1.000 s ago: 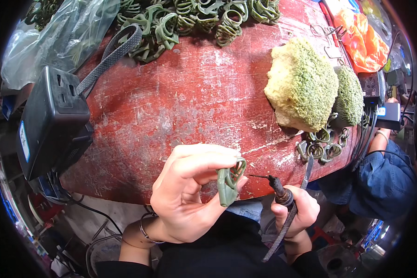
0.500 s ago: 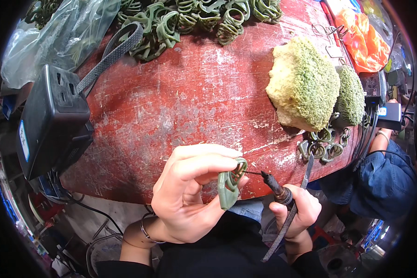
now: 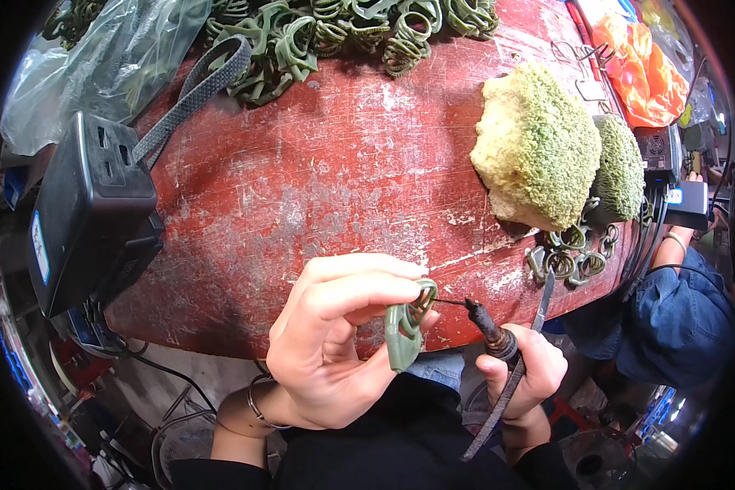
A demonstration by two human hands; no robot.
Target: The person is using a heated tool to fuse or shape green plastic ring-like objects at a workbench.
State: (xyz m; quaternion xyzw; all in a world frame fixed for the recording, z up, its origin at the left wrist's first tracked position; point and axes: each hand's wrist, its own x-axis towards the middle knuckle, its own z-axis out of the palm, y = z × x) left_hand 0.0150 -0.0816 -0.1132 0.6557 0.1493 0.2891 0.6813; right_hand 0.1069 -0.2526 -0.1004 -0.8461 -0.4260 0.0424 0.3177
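Observation:
Between the thumb and fingers of my left hand (image 3: pixel 335 339) is a green wax ring piece (image 3: pixel 403 336), lifted over the table's near edge. My right hand (image 3: pixel 532 371) grips a soldering iron (image 3: pixel 492 333) with a dark, charred-looking body and a thin needle tip. That tip points left and reaches the ring's upper right side; whether it touches the wax is too small to tell. A long flat metal file (image 3: pixel 510 400) is also held in my right hand, slanting across the palm.
Green wax rings (image 3: pixel 278 45) pile along the far side of the red table (image 3: pixel 302 188). Right, a rough yellow-green block (image 3: pixel 539 147) stands by a smaller one (image 3: pixel 616 167), with several rings (image 3: pixel 572 260) near. A black box (image 3: pixel 94 212) stands left. Another person's arm (image 3: pixel 674 245) shows far right.
The soldering iron has shifted very slightly right, its needle tip still at the ring. My left hand and the ring have hardly moved.

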